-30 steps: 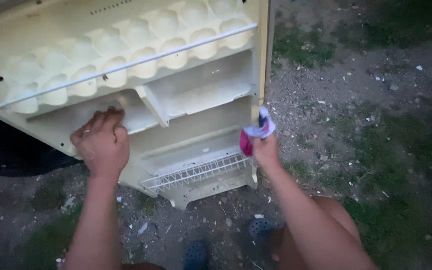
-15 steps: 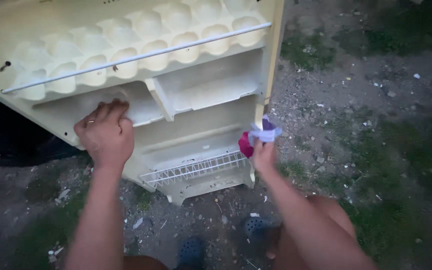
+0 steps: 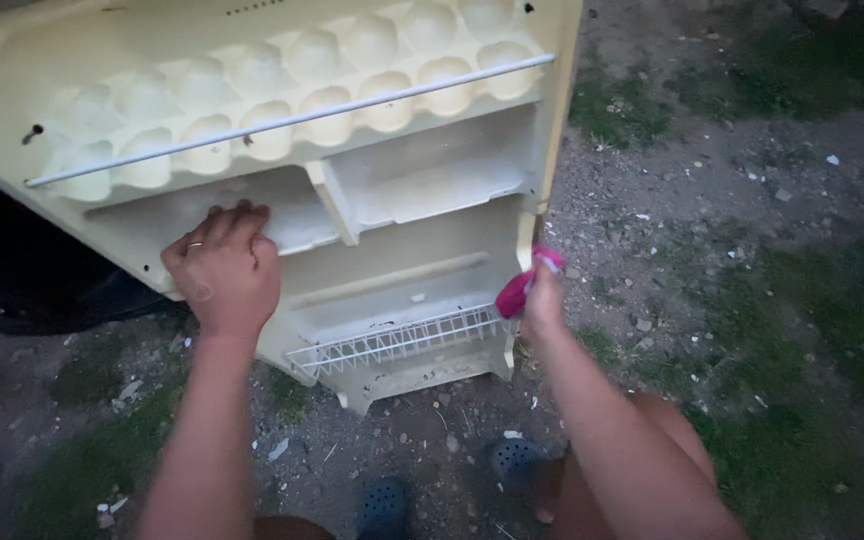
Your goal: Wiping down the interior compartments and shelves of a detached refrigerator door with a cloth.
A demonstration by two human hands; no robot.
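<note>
A cream refrigerator door (image 3: 422, 240) stands open over bare ground, its inner side facing me. My left hand (image 3: 224, 268), a ring on one finger, grips the edge of a door shelf compartment at the left. In my right hand (image 3: 542, 300) I hold a pink and white cloth (image 3: 518, 290), pressed against the door's right edge just above the white wire rack (image 3: 397, 343). An egg tray (image 3: 282, 85) with a white rail (image 3: 292, 120) fills the top of the door.
Gravel, litter and patches of grass (image 3: 812, 300) surround the door. My feet in dark perforated clogs (image 3: 517, 460) stand below it. A dark opening (image 3: 12, 290) lies behind the door at the left.
My right hand has shifted the cloth slightly down and right along the door's edge. The view has drifted a little; my left hand keeps its grip on the shelf.
</note>
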